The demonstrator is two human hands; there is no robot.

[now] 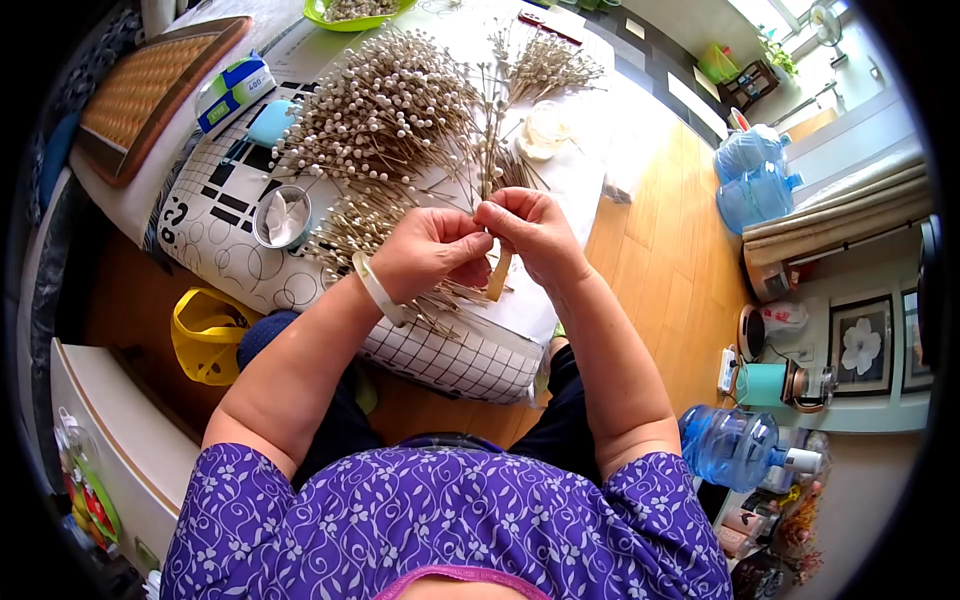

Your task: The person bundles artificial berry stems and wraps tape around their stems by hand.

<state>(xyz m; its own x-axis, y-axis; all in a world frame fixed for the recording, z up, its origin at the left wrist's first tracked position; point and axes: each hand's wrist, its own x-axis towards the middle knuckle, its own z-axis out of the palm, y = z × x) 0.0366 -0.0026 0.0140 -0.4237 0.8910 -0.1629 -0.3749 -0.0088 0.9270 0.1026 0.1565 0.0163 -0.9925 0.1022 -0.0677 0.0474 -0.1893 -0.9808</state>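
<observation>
Both hands meet at the front of the covered table. My left hand [437, 248], with a pale bangle [377, 290] on its wrist, is closed in a pinch on the lower stems of a thin upright sprig of white-beaded stems [490, 125]. Close against it, my right hand [537, 232] pinches the same stems from the other side. A tan strip of tape [500, 278] hangs below the fingertips; which fingers grip it is hidden. Behind and left of the hands lies a big heap of white-beaded stems [375, 110]. A cream-coloured roll [543, 130] sits beyond my right hand.
On the table [225, 245] are a metal cup with white pieces [282, 217], a tissue pack [235, 93], a blue case [272, 123] and a green basin [360, 12]. A yellow basket [208, 335] stands lower left. Blue water bottles [757, 180] stand to the right.
</observation>
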